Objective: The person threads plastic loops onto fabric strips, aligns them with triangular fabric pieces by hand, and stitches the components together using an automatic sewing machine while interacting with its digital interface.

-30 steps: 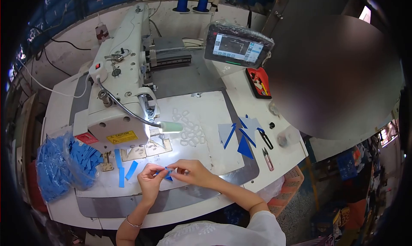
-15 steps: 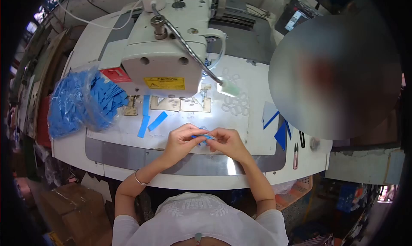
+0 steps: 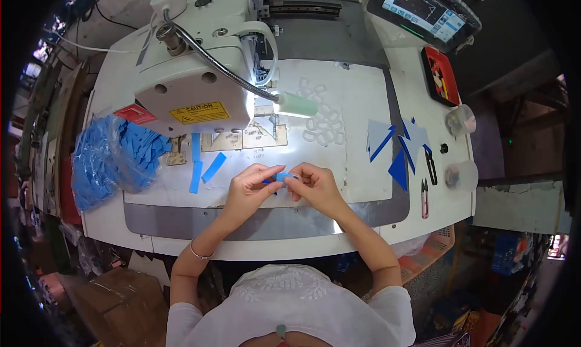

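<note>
A short blue fabric strip [image 3: 284,177] is between my two hands above the front of the white work plate. My right hand [image 3: 318,191] pinches its right end between thumb and fingers; a small pale edge shows there, too small to name. My left hand [image 3: 247,189] has its thumb below and fingers above the strip's left side, with a darker blue bit showing near its palm. To the left, several loose blue strips [image 3: 214,168] lie on the plate. Behind my hands lie several clear plastic rings [image 3: 324,124].
A white sewing machine [image 3: 187,92] with a lamp [image 3: 296,105] overhangs the plate. At left is a plastic bag of blue strips [image 3: 109,159]. At right are blue triangles [image 3: 398,171], thread snips [image 3: 425,198], black tweezers [image 3: 431,165], a red tray [image 3: 440,77] and a control screen [image 3: 423,11].
My head view has shifted, bringing the screen and red tray into sight where a blurred round shape was. The blue strip now lies flatter between my hands, and my left fingers are more spread.
</note>
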`<state>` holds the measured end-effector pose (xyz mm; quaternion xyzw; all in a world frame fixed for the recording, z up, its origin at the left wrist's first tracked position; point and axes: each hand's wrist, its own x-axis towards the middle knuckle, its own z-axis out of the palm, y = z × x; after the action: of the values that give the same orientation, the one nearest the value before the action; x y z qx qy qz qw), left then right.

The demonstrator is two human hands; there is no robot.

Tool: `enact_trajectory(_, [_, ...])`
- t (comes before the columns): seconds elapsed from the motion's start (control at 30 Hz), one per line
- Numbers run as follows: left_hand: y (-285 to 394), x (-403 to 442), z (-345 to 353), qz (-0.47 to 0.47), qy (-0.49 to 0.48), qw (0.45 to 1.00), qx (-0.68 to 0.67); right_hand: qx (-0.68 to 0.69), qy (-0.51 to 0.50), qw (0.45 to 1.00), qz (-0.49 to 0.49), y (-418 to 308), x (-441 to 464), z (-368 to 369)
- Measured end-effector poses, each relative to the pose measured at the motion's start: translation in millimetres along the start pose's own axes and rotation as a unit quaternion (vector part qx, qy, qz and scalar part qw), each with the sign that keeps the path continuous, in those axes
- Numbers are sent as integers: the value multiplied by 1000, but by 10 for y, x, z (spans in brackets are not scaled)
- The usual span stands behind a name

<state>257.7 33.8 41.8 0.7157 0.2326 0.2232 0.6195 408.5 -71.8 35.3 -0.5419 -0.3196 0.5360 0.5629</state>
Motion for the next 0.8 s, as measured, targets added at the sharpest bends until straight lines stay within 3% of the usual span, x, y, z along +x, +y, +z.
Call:
enact_trajectory(0.2, [-101,24,-73,-35,-20,997,-66,-4,-9,1000,-8,18,35,-27])
enact_trajectory(0.4, [-45,7,-61,-89,25,992,-88,-9,-2,1000,-11,-52,20,-32])
enact_trajectory(0.5, [-80,14,-68,-36,23,997,-64,-16,20,1000,-8,-22,21,-15])
enact_trajectory(0.7, [-115,21,-104,-71,0,990,-124,-11,9,1000,-9,-54,43,4])
enact_trajectory(0.8, [-96,42,-110,-70,-26,995,-59,-20,27,999,1,-42,6,-36])
